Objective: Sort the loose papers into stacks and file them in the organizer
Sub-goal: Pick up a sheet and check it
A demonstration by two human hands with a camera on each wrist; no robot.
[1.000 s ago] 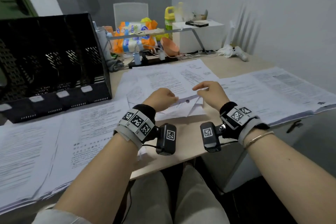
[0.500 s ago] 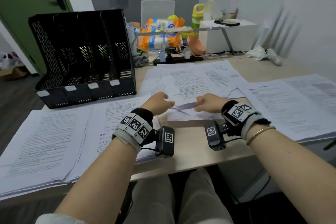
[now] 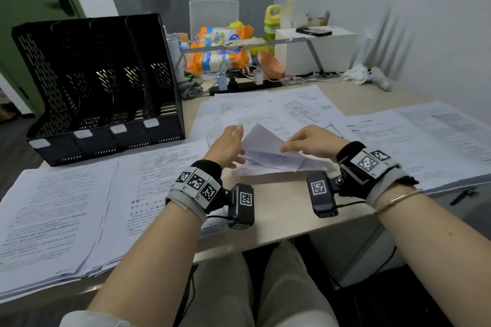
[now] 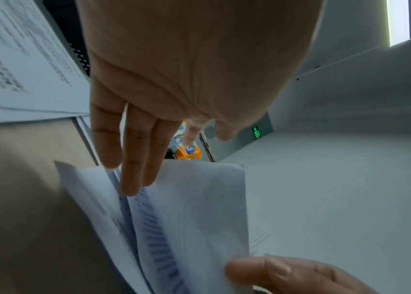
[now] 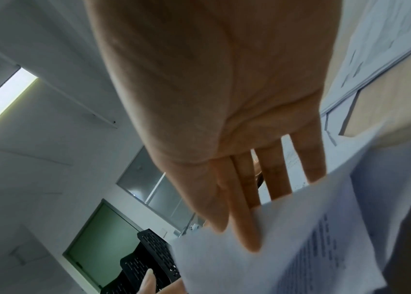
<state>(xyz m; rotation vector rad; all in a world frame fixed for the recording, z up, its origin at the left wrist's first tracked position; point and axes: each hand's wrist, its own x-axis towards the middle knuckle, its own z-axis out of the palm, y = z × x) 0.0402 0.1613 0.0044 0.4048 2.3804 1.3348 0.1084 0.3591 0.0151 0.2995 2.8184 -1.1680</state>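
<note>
A thin bundle of printed sheets point(image 3: 268, 152) is tilted up off the desk point(image 3: 279, 223) between my hands. My right hand point(image 3: 305, 141) pinches its right edge; in the right wrist view my right hand point(image 5: 237, 208) has thumb and forefinger in front of the sheets point(image 5: 287, 248) and the other fingers behind. My left hand point(image 3: 228, 147) has straight fingers against the left edge, as the left wrist view shows for the left hand point(image 4: 133, 159) and the sheets point(image 4: 194, 218). The black four-slot organizer point(image 3: 101, 82) stands empty at the back left.
Paper stacks lie at the near left point(image 3: 53, 215), beside it point(image 3: 154, 194) and at the right point(image 3: 425, 141). Loose sheets point(image 3: 279, 111) spread behind my hands. Orange packs point(image 3: 220, 48), a white box point(image 3: 316, 50) and a power strip point(image 3: 244, 85) line the back.
The sheets between my hands have risen from lying flat to tilted up. My left fingers have straightened against their edge. The view has swung left, showing the whole organizer.
</note>
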